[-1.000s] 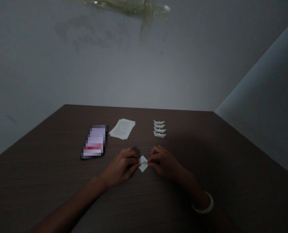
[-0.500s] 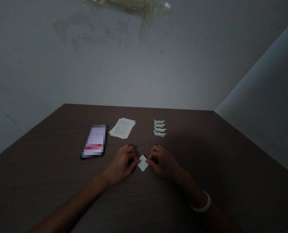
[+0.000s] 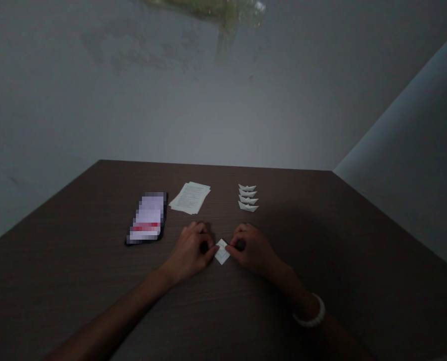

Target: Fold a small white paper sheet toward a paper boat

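Observation:
A small white folded paper piece (image 3: 221, 252), diamond-shaped, lies on the dark wooden table (image 3: 321, 240) between my two hands. My left hand (image 3: 191, 250) pinches its left corner with curled fingers. My right hand (image 3: 251, 248) pinches its right corner the same way; a white bracelet (image 3: 310, 315) circles that wrist. Both hands rest on the tabletop close to each other.
Several small white folded paper boats (image 3: 248, 197) lie in a row behind my right hand. A stack of printed paper sheets (image 3: 190, 198) sits behind my left hand, and a phone (image 3: 147, 218) with a lit screen lies left of it. Grey walls meet behind the table.
Both hands have stayed on the paper piece and shifted slightly away from me with it. The other things on the table have not moved.

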### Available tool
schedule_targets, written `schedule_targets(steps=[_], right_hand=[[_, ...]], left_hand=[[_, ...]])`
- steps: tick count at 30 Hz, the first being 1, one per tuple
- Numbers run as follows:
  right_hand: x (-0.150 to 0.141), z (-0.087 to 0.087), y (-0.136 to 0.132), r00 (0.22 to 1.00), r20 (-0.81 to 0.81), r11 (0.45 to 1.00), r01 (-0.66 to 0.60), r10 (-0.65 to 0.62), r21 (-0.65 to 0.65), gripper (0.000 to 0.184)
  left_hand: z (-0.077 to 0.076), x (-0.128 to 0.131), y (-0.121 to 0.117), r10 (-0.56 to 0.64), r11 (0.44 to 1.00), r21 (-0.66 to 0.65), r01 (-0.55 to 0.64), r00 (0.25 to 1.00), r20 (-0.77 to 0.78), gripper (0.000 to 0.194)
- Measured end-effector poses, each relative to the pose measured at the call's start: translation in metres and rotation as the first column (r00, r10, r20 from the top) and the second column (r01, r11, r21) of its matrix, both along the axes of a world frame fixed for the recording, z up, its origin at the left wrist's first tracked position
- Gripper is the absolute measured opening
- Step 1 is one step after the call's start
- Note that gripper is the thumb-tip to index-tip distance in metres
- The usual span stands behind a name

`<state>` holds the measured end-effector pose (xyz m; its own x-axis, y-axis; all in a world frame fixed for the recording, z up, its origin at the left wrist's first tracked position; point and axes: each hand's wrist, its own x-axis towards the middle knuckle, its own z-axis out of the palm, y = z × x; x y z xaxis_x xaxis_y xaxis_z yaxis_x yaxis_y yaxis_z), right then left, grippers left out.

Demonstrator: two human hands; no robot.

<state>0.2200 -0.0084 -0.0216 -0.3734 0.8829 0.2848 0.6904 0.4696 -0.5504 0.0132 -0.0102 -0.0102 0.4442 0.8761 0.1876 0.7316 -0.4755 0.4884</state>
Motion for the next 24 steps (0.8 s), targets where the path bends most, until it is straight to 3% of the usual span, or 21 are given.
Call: schedule_targets(steps=[24], right_hand=[[-0.0027,0.0038,-0.0028,0.999,0.033,1.0,0.02,-0.02,-0.006,0.011]], left_hand=[[-0.0028,-0.0029,-0.0012,0.001,1.0,0.02,-0.002,1.0,0.015,0.021]])
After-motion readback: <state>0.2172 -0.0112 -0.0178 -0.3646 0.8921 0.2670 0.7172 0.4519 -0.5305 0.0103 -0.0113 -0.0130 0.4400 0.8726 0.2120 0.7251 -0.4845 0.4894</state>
